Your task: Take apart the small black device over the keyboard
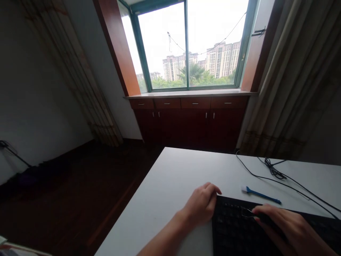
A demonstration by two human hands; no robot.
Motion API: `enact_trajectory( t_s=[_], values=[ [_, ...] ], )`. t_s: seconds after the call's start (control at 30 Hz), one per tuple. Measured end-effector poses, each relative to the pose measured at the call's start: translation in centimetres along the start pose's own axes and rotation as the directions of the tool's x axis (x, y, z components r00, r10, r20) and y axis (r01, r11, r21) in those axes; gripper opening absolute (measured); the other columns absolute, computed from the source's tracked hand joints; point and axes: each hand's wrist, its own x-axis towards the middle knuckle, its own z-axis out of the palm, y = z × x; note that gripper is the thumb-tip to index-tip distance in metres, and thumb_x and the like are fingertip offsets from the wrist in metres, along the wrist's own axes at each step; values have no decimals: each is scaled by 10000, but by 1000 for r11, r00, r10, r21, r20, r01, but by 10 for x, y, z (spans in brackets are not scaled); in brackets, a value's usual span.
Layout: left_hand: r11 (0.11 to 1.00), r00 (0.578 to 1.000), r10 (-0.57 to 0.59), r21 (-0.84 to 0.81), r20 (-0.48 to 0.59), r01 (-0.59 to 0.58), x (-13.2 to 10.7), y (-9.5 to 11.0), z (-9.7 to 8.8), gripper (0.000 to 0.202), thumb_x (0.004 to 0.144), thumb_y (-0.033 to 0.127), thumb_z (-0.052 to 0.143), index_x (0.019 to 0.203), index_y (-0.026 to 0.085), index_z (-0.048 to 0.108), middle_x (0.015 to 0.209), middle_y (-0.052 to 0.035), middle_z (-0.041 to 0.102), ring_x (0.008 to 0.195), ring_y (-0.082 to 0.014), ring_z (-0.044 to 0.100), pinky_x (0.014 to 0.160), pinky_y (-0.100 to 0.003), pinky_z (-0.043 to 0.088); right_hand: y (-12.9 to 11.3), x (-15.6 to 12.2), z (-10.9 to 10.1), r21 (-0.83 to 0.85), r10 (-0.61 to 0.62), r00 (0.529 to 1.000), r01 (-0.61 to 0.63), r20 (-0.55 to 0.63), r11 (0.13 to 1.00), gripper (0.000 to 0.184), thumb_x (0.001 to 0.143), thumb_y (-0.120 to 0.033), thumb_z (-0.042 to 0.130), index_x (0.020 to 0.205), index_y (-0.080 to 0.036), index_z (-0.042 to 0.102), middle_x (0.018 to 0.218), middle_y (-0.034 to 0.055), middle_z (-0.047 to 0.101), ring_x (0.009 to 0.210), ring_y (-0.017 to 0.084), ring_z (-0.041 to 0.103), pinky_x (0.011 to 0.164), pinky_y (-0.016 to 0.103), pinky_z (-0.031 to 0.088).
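Note:
A black keyboard lies on the white table, its right part reaching past my right hand. My left hand grips the keyboard's far left corner, fingers bent over the edge. Over the upper rows of keys, my right hand is closed around the dark handle of a wire keycap puller. The puller's thin metal loop points left, close above the keys; whether it touches a key I cannot tell. Beyond the keyboard lies a blue brush with pale bristles, apart from both hands.
Black cables run in a loose bundle across the right of the white table. The table's left edge slants down to a dark floor. Behind stand a reddish-brown cabinet, a window and curtains.

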Motion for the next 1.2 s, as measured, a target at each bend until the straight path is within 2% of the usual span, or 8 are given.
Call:
enact_trajectory(
  t_s=[0.17, 0.27, 0.43, 0.53, 0.67, 0.87, 1.03, 1.2],
  values=[
    [999, 999, -38, -35, -12, 38, 7, 2, -2, 265, 945, 147, 414, 1001, 205, 666, 1019, -33, 681, 939, -170, 632, 840, -267, 463, -11, 6, -4, 35, 31, 997, -34, 67, 999, 172, 973, -281, 564, 1110, -255, 664, 925, 53, 755, 775, 204, 746, 699, 271, 593],
    [1000, 1000, -21, -11, 7, 21, 17, 2, -1, 267, 922, 133, 408, 936, 194, 668, 951, -28, 684, 899, -171, 625, 813, -270, 454, -23, 19, -8, 58, 113, 982, -123, 148, 991, 167, 1005, -287, 510, 1095, -243, 643, 951, 62, 732, 797, 203, 720, 721, 297, 565],
    [999, 997, 32, 36, 67, -35, 27, 0, -1, 274, 928, 148, 393, 938, 190, 663, 909, -19, 682, 866, -172, 622, 800, -276, 466, -43, 64, -16, 111, 222, 906, -278, 359, 954, 189, 1026, -292, 458, 1030, -213, 630, 947, 62, 694, 798, 198, 657, 728, 316, 500],
    [998, 997, 49, 48, 62, -52, 24, -1, -3, 276, 956, 150, 373, 1001, 189, 643, 934, -14, 681, 874, -165, 624, 802, -271, 478, -45, 90, -17, 115, 202, 859, -286, 470, 951, 184, 1000, -302, 499, 946, -200, 643, 908, 58, 689, 748, 189, 620, 687, 305, 460],
    [988, 991, 112, 102, 72, -119, 18, -3, -5, 259, 996, 157, 355, 1036, 190, 608, 943, -15, 668, 841, -149, 614, 772, -254, 477, -39, 111, -15, 94, 178, 817, -271, 548, 958, 180, 971, -308, 531, 906, -193, 654, 869, 53, 705, 743, 185, 608, 677, 293, 422],
    [933, 961, 236, 244, 146, -266, 15, -9, -9, 235, 1012, 165, 348, 1057, 180, 579, 999, -52, 644, 853, -158, 622, 789, -258, 491, -35, 110, -11, 70, 132, 786, -217, 604, 974, 209, 975, -345, 513, 926, -183, 636, 885, 72, 716, 726, 180, 615, 635, 275, 397],
    [879, 957, 237, 381, 167, -285, 12, -12, -13, 265, 1031, 183, 322, 1149, 190, 560, 1039, -59, 685, 937, -196, 663, 848, -301, 501, -32, 105, -16, 51, 116, 782, -185, 613, 981, 221, 978, -338, 504, 987, -195, 672, 884, 65, 732, 733, 179, 637, 637, 272, 401],
    [852, 950, 235, 427, 205, -303, 11, -10, -14, 273, 1038, 204, 308, 1164, 184, 549, 975, -58, 713, 880, -203, 682, 822, -315, 508, -27, 105, -18, 57, 127, 778, -205, 615, 977, 241, 965, -355, 527, 970, -185, 698, 856, 66, 742, 698, 174, 644, 628, 269, 413]
  ],
)
